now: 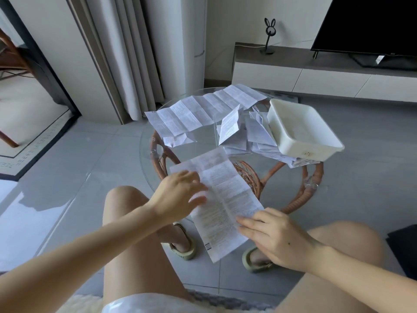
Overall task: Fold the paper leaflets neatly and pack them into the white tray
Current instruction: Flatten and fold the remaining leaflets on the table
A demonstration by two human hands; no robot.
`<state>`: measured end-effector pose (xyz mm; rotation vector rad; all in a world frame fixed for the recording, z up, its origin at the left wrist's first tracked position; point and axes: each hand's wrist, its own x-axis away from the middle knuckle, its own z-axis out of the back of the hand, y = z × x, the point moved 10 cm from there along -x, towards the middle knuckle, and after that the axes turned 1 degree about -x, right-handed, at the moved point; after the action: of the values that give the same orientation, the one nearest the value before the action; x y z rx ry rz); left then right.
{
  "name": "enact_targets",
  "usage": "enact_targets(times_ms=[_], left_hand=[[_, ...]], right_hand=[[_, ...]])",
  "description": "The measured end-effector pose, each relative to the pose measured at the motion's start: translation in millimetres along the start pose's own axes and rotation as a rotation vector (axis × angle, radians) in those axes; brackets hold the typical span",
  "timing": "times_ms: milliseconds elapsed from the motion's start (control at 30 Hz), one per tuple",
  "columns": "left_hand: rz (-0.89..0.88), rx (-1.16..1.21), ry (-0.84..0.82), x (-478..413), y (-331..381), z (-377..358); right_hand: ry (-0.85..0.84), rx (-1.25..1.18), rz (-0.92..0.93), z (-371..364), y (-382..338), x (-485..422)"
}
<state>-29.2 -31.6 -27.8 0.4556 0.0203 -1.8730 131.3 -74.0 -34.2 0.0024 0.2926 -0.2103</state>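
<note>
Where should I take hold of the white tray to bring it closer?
Best by the near long wall, under its rim lip, coming from your side with the right hand. The white tray sits tilted on a pile of leaflets, open side up, so lifting probably beats dragging.

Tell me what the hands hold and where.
Nothing gripped: left hand presses the unfolded leaflet on its left side, right hand on its near right edge.
</note>
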Motion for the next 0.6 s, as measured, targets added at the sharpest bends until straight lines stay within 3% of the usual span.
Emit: enact_targets(times_ms=[133, 267, 400, 600], left_hand=[[0.067, 0.081, -0.227, 27, -5, -26], [-0.059, 0.168, -0.255, 24, 4, -32], [-0.115, 0.256, -0.238, 23, 2, -27], [-0.054, 0.529, -0.228, 24, -14, -23]], right_hand=[[0.11, -0.22, -0.121, 29, 12, -7], [0.16, -0.296, -0.245, 54, 36, -29], [0.069, -0.3, -0.381, 47, 64, -54], [-0.139, -0.242, -0.519, 0, 104, -89]])
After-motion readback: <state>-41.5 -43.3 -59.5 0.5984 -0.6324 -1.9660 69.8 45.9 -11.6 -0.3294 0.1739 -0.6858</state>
